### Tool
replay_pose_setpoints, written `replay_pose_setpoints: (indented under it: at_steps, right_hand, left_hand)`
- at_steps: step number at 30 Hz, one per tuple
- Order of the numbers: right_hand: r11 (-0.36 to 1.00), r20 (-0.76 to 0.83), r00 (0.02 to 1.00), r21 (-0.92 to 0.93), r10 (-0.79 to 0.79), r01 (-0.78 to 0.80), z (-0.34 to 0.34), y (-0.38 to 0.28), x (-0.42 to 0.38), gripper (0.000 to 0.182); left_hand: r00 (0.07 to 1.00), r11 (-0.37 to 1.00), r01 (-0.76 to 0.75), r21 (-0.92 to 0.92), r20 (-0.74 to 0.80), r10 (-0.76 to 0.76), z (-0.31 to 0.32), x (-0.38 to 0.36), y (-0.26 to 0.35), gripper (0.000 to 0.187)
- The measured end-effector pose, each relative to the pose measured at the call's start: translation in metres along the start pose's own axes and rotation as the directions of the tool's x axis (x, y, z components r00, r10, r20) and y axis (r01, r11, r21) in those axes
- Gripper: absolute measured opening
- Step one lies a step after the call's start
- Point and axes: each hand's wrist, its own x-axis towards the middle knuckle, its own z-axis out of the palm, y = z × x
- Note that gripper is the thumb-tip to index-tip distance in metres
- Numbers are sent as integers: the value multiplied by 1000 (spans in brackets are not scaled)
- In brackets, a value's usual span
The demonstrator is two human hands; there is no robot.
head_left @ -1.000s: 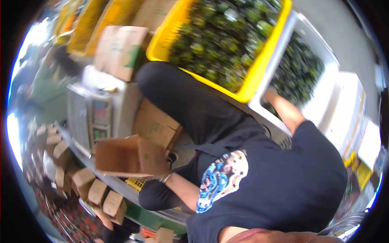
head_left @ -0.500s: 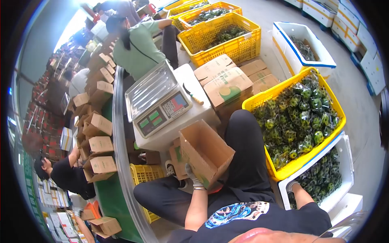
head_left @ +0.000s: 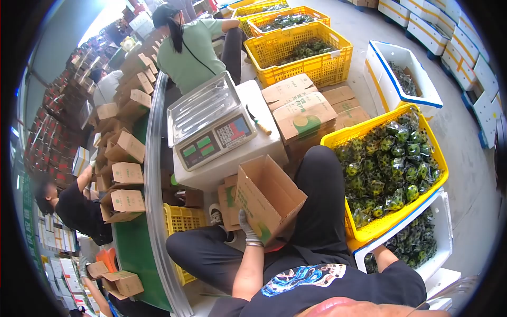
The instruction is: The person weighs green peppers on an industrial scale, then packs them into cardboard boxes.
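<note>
My left hand (head_left: 248, 227), in a grey-white glove, grips the near left side of an open cardboard box (head_left: 269, 193). The box rests tilted at my lap, and its visible inside walls are bare. My right forearm (head_left: 386, 258) reaches down into a white foam box (head_left: 444, 224) holding green fruit in clear bags (head_left: 420, 238). The right hand itself is hidden there, so its fingers do not show. Overlapping that foam box is a yellow crate (head_left: 442, 177) full of bagged green fruit (head_left: 406, 164).
A digital scale (head_left: 211, 127) and a wooden-handled tool (head_left: 259, 122) lie on a white stand (head_left: 232, 171). Flat cartons (head_left: 303, 113) are stacked beside it. Left is a green conveyor (head_left: 129, 238) with open boxes; co-workers sit beyond it and ahead. More yellow crates (head_left: 301, 50) stand behind.
My right hand has sunk out of sight inside the foam box; its glove showed before. The left hand still holds the cardboard box. My view has shifted slightly.
</note>
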Motion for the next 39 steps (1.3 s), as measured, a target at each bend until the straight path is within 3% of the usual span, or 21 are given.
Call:
replay_pose_setpoints:
  at_steps: [4,10,19,25,28,29,30,32,36,39]
  right_hand:
    - [1000,6,1000,5,0,0,2,2,-1,78]
    - [999,3,1000,25,-20,20,0,9,0,76]
    - [991,6,997,113,-71,69,35,15,-10,74]
    - [935,-7,974,279,-228,220,64,50,-17,72]
    - [887,-18,954,363,-299,285,76,63,-18,71]
    - [873,-39,948,379,-316,307,78,64,-16,71]
    - [869,39,960,436,-277,234,72,54,-24,72]
    - [850,26,971,489,-237,194,71,49,-34,73]
    - [692,-51,995,716,-84,95,69,29,-67,76]
    - [424,-243,970,878,-5,222,63,27,-100,79]
  left_hand:
    - [995,997,66,-34,-74,-68,4,4,-7,64]
    - [998,998,-54,-15,-32,54,-22,15,-5,61]
    - [982,993,120,-9,150,-117,-8,42,-31,64]
    - [976,981,195,-11,96,-194,30,41,-26,71]
    - [972,984,174,-40,166,-165,21,39,-29,74]
    - [986,993,116,6,122,-116,16,39,-30,75]
    - [995,997,54,53,79,-59,7,41,-33,76]
    - [1000,996,1,89,29,-3,4,44,-34,77]
    - [999,999,25,31,34,-26,16,37,-27,78]
    - [992,1000,20,-21,123,-17,-11,54,-25,75]
